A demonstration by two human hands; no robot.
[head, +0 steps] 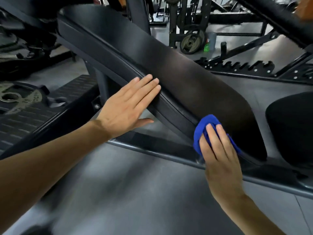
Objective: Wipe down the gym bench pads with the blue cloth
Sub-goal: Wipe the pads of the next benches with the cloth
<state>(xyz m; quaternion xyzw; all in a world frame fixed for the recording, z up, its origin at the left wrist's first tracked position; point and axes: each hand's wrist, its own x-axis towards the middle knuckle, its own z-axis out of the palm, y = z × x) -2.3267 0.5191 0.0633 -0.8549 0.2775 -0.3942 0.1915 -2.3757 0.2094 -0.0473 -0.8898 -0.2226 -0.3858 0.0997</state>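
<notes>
A long black back pad point(169, 65) slants from the upper left down to the lower right. My left hand point(128, 102) lies flat with straight fingers against the pad's near side edge, about midway along. My right hand point(218, 150) presses a bunched blue cloth point(203, 126) against the lower end of the same side edge, fingers laid over the cloth. A second black pad, the seat point(291, 126), sits at the right edge of view.
The bench's grey steel frame point(152, 150) runs under the pad across the grey floor. A weight plate point(15, 97) lies on a ribbed black platform at left. Behind are a toothed adjustment rail point(240, 67), racks, another plate point(191, 42) and a green bottle point(207, 47).
</notes>
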